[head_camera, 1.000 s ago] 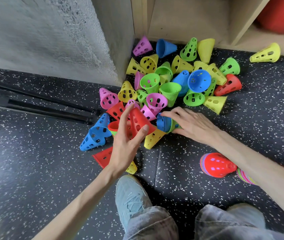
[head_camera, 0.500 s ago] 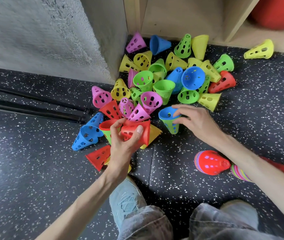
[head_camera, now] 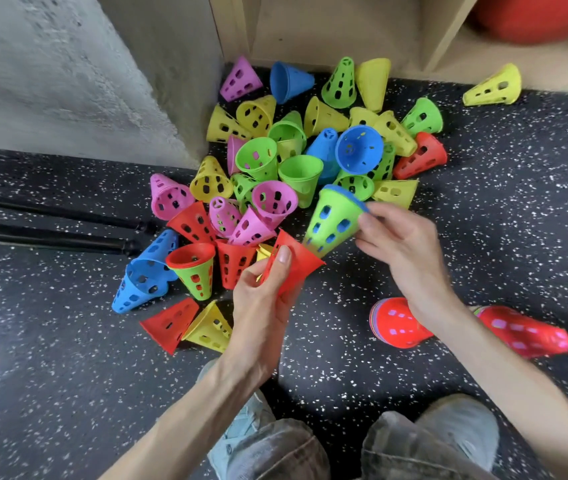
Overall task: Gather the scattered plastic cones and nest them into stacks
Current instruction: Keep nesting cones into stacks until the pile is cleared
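Note:
A heap of perforated plastic cones [head_camera: 296, 157] in pink, yellow, green, blue and red lies on the speckled floor. My left hand [head_camera: 261, 306] grips a red cone [head_camera: 296, 261] with its mouth turned up and to the right. My right hand [head_camera: 400, 244] pinches the rim of a green cone with a blue one nested inside [head_camera: 334, 220]. The green cone's tip points down into the red cone's mouth and touches it. Two finished stacks topped in red [head_camera: 396, 323] lie on their sides right of my right wrist.
A concrete pillar [head_camera: 158, 64] stands at the back left, a wooden shelf unit [head_camera: 338, 26] behind the heap. Black metal rods [head_camera: 50, 233] lie on the floor at the left. A lone yellow cone [head_camera: 493, 86] rests at the far right. My knees and shoes [head_camera: 248, 420] are at the bottom.
My right hand lifted the green-and-blue pair off the floor and swung its tip toward my left hand. My left hand raised the red cone and turned its mouth to meet that tip.

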